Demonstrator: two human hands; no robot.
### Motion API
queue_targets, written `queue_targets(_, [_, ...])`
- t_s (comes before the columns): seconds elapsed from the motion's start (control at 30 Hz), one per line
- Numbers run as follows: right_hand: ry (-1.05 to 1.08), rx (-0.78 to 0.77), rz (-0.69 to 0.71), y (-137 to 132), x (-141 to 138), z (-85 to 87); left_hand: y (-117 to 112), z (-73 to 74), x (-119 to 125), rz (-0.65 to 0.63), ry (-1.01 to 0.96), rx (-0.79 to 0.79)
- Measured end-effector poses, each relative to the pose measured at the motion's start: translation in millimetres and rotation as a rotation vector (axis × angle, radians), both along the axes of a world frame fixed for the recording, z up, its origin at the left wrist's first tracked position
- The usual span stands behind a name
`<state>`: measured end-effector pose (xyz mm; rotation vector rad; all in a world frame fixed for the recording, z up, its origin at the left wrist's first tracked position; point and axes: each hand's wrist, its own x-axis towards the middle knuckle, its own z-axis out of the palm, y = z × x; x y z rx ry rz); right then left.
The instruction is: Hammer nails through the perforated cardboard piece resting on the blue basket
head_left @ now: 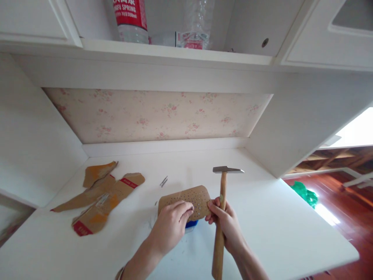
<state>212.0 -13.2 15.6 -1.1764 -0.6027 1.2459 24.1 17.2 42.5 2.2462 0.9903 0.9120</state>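
Observation:
A rounded piece of brown cardboard (201,196), dotted with many small holes and some shiny metal points, is tilted above the white desk. My left hand (171,221) lies over its near left part, thumb and fingertips pinched together at the surface; anything between them is too small or hidden to make out. My right hand (225,221) is wrapped around the wooden handle of a hammer (223,190), head upward. Its thumb and fingers also grip the cardboard's right edge. Under the cardboard, part of a blue object (191,224) in a clear container shows; the rest is hidden.
Torn cardboard scraps (109,200) lie on the left of the desk (268,225). A few nails (163,181) sit behind the cardboard. Plastic bottles (131,19) stand on the shelf above. White side panels enclose the desk; a green bag (304,193) lies on the floor at right.

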Motion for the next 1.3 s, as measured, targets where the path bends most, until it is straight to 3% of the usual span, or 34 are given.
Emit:
queue_targets(0.13, [0.029,-0.013,-0.024,-1.4,7.0,-5.3,1.4,2.2,7.4,-0.003,-0.021,0.005])
queue_targets(0.33, [0.069,-0.004,-0.06,-0.3,14.7,0.1,4.2,24.1,0.3,0.042,-0.084,-0.04])
queue_targets(0.47, [0.075,0.0,-0.085,3.0,19.9,2.5,8.6,28.9,0.3,0.03,-0.039,-0.04])
queue_targets(0.63, [0.06,-0.013,-0.093,2.1,24.6,-9.6,9.7,18.3,9.0,0.002,-0.015,-0.105])
queue_targets(0.97, [0.035,-0.082,-0.078,-2.5,18.1,-36.4,6.2,-18.1,8.0,0.014,0.01,-0.205])
queue_targets(1.3, [0.027,-0.089,-0.063,-1.4,18.0,-40.9,3.3,-23.1,14.2,0.053,0.066,-0.141])
